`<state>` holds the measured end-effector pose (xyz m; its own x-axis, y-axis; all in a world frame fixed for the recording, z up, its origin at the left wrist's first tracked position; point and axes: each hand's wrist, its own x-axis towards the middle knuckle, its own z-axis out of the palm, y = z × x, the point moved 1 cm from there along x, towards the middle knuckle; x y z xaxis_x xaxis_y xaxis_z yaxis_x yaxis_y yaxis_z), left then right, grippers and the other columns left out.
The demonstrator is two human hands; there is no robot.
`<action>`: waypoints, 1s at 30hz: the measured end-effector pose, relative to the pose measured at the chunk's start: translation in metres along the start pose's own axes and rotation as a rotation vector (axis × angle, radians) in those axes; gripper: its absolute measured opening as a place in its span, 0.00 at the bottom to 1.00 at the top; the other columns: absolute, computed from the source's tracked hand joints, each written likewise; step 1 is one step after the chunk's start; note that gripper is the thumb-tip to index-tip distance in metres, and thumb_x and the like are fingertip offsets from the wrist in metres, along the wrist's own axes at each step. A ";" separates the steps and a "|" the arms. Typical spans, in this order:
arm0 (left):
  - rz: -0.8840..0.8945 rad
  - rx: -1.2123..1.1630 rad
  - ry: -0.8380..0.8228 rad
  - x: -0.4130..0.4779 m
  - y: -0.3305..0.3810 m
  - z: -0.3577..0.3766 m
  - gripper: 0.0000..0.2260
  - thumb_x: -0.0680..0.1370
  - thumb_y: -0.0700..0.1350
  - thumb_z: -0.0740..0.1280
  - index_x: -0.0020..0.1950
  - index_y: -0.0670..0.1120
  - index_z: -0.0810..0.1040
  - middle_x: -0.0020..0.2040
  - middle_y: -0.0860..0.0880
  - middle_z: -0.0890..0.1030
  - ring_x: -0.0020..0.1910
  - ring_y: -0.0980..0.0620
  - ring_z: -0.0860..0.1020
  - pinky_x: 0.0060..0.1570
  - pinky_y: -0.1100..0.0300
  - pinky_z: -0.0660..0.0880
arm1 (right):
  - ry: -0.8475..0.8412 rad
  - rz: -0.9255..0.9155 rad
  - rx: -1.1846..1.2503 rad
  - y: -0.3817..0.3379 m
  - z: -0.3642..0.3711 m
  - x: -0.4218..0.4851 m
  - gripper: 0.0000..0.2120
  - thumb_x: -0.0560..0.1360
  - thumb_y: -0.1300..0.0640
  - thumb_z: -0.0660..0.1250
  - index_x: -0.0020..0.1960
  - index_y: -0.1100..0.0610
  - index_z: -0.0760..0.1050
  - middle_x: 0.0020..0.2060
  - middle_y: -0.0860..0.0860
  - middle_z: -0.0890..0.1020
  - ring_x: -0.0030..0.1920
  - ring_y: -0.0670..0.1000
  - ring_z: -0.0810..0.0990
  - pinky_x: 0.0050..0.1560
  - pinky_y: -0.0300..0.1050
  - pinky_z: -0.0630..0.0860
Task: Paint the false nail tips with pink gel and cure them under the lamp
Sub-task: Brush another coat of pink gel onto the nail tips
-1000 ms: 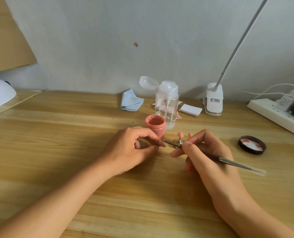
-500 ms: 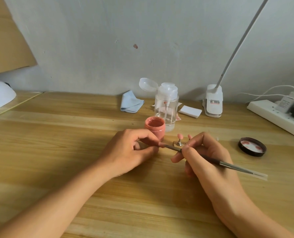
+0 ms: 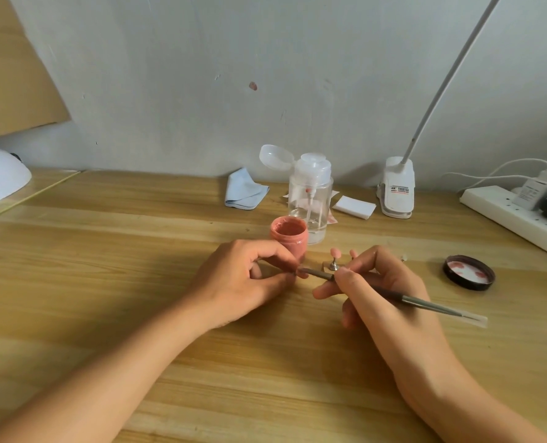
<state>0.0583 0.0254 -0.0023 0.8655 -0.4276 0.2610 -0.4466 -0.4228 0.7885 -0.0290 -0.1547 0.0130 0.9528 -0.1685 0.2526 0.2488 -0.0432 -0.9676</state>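
Hands of a person meet over a wooden desk (image 3: 105, 251), seen from above and behind. Just beyond the left hand (image 3: 249, 279) stands a small open jar (image 3: 288, 239), filled near the brim with pink gel and smeared pink around its rim. Its black lid (image 3: 468, 272) lies upside down well to the right, the white lining blotched with pink. Directly behind the jar is a clear pump bottle (image 3: 310, 199) with its flip cap open; it seems to hold a little clear liquid at the bottom. The right hand (image 3: 384, 292) grips a thin metal brush (image 3: 425, 303) like a pen, between thumb and fingers. The brush lies almost level, its long axis running from lower right to upper left: the clear-capped end points right, past the hand, and the working end points left, touching the left hand's fingertips. The left hand's fingers are curled, thumb and forefinger pressed together at the brush tip; whether they hold something there is too small to tell. Between the hands and the bottle, two pink nail tips (image 3: 335, 253) stand upright on small metal stands. Farther back lie a blue cloth (image 3: 245, 193), a white pad (image 3: 354, 206), a clip lamp (image 3: 396, 190) and a power strip (image 3: 515, 219). At the far left edge sits a white domed lamp (image 3: 0, 180).
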 end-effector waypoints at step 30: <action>0.009 -0.020 0.042 0.000 0.006 -0.001 0.07 0.73 0.41 0.76 0.44 0.54 0.84 0.22 0.61 0.72 0.20 0.60 0.62 0.23 0.69 0.55 | 0.056 0.020 0.010 -0.001 -0.002 0.000 0.06 0.75 0.65 0.64 0.40 0.61 0.70 0.33 0.56 0.85 0.26 0.48 0.71 0.29 0.34 0.70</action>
<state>0.0555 0.0234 0.0030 0.8705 -0.3973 0.2906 -0.4500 -0.4032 0.7968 -0.0291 -0.1571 0.0136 0.9465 -0.2241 0.2321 0.2316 -0.0291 -0.9724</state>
